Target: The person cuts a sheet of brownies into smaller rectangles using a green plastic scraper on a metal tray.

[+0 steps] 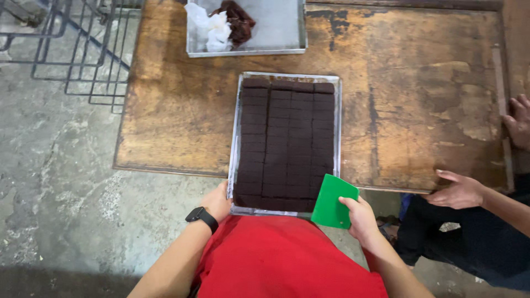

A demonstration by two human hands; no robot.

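Left hand (217,202) gripping brownie tray (236,138) edge, right hand (360,216) pinching green scraper (332,202)

Soft even daylight, sharp focus, faint shadows, slight edge distortion

Left hand (216,202) grips brownie tray (236,138); right hand (361,218) holds green scraper (333,202)

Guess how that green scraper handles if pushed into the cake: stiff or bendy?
The green scraper looks thin and flat, so probably light with slight flex. The right hand holds it by one edge, unbent. The cut cake looks soft, likely yielding easily.
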